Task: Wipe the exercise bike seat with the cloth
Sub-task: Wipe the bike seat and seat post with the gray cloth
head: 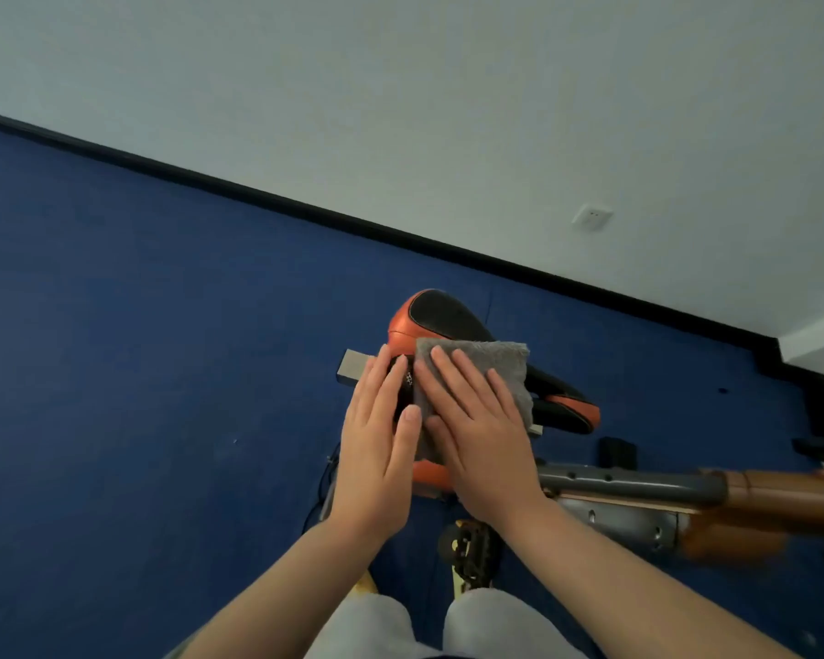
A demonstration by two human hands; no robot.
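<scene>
**Mid-wipe: cloth pressed flat on the seat, far end not yet covered**

Step in hand, as I read it: the wipe itself. Right hand (476, 420) lies palm-down on the grey fluffy microfibre cloth (491, 373), fingers straight and slightly spread, pressing, not pinching. Left hand (381, 435) sits just beside it, touching the seat's left edge, fingers extended and close together, thumb laid toward the cloth's near-left corner. It looks like bracing more than wiping, but I can't tell how much load it carries.

Task's thing: orange-and-black padded exercise bike seat (441, 316), a saddle shape with black centre panel, orange side trim and stitched seam. It sits mid-frame over the blue carpet floor (139, 325), on a grey metal seat post with holes (605, 478) that runs off to the right. Cloth drapes the middle of the seat. One end pokes out above the cloth's far edge; another orange-rimmed lobe shows past its right edge.

Surface looks matte and lightly sheened. No dirt or wet streak visible, too small to judge.

Next move likely calls for sliding the flat palm toward the uncovered far end, keeping pressure even so the cloth doesn't bunch, then over the right lobe and orange sides. Left hand should hold the seat steady if it swivels.
</scene>
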